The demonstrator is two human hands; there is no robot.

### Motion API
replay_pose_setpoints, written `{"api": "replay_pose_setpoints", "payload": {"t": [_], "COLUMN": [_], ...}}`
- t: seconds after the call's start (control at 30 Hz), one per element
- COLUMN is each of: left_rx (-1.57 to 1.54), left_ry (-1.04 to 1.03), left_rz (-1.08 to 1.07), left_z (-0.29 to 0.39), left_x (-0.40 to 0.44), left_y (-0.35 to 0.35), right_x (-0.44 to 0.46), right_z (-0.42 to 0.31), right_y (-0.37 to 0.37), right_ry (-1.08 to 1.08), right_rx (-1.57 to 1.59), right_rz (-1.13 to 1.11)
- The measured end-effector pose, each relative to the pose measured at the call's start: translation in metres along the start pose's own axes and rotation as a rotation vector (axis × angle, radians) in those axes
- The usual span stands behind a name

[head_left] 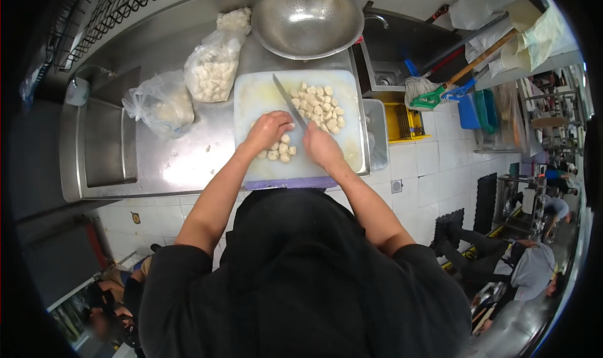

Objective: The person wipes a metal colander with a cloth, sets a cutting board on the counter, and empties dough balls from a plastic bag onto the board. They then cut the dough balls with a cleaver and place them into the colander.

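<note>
My right hand (323,147) is closed around the handle of a kitchen knife (287,96), its long blade pointing up and to the left across the white cutting board (254,91). Close to the blade on its left, my left hand (270,132) has its fingers bent and pressed together; what they hold is hidden. Small pale ball-shaped pieces (281,152) lie just below my left hand. A larger heap of pale pieces (320,108) sits on the board to the right of the blade.
Clear plastic bags of pale pieces (215,72) and a knotted bag (164,106) stand left of the board on the steel counter (169,160). Behind is a large colander (307,18). Sinks flank the counter. A grey bin (377,135) stands right; other people are in the background.
</note>
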State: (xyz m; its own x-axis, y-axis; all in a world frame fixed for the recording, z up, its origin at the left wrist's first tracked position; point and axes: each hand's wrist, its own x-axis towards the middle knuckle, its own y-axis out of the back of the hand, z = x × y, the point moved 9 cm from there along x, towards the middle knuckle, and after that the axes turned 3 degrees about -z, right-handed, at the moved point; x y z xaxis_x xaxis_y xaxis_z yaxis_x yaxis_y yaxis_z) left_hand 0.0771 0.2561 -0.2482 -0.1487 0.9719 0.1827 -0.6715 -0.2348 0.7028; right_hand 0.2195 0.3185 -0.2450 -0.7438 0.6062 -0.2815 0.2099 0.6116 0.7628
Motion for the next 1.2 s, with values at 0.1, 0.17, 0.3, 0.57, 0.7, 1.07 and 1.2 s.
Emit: {"api": "replay_pose_setpoints", "payload": {"t": [0.1, 0.17, 0.3, 0.57, 0.7, 1.07, 1.2], "left_rx": [-0.102, 0.105, -0.066, -0.126, -0.114, 0.064, 0.058], "left_ry": [0.102, 0.113, 0.231, 0.176, 0.127, 0.105, 0.109], "left_rz": [0.046, 0.154, -0.076, -0.062, 0.001, 0.162, 0.188], "left_z": [-0.005, -0.009, -0.023, -0.006, 0.004, 0.030, 0.026], "left_x": [-0.003, -0.009, -0.023, -0.024, -0.034, -0.039, -0.040], "left_y": [0.022, 0.057, 0.042, 0.004, 0.010, -0.003, -0.007], "right_x": [-0.011, -0.030, -0.057, -0.050, -0.061, -0.066, -0.069], "right_z": [0.000, -0.001, 0.011, 0.021, -0.001, 0.012, 0.009], "right_y": [0.025, 0.034, 0.008, 0.014, 0.021, 0.016, 0.021], "right_ry": [0.050, 0.043, 0.028, -0.007, 0.036, 0.023, 0.051], "right_rx": [0.099, 0.105, 0.151, 0.100, 0.045, -0.035, -0.064], "right_rz": [0.065, 0.019, -0.092, 0.024, -0.020, -0.062, -0.080]}}
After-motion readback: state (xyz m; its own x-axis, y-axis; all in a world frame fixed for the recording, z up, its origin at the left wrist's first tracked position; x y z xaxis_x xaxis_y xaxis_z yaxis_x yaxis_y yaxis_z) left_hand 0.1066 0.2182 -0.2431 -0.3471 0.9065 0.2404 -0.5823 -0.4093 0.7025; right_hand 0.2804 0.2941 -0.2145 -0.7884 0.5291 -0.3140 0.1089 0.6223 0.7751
